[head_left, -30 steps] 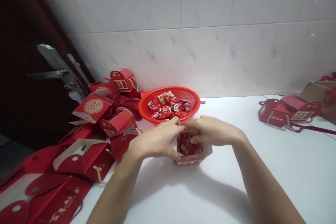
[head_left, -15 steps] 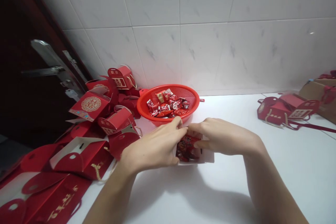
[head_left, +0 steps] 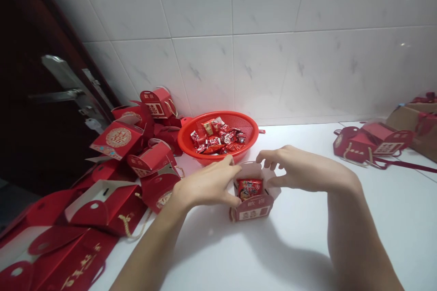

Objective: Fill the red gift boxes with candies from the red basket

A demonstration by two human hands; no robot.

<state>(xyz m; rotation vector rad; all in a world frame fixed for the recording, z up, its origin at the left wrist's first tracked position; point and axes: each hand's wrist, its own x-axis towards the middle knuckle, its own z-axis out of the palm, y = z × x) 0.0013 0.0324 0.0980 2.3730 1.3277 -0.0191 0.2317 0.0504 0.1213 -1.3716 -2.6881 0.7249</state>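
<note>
A small red box (head_left: 254, 208) stands open on the white table, its flaps spread, with a red candy packet (head_left: 250, 188) lying inside. At the box's left side is my left hand (head_left: 213, 184), fingers apart and curved beside the wall. My right hand (head_left: 282, 168) is at the right flap, its thumb near the flap and its fingers apart above it. Behind the box sits a red plastic basket (head_left: 251, 122) holding several wrapped candies (head_left: 218, 138).
Several red gift boxes (head_left: 118, 138) are piled at the left, beside a dark door with a metal handle (head_left: 64, 75). At the right, more red boxes (head_left: 375, 141) lie near a cardboard box (head_left: 403, 122). A tiled wall (head_left: 266, 72) rises behind.
Both hands have loosened from around the box, and my right hand has moved right. The box's front panel has come into view and the packet inside shows more fully.
</note>
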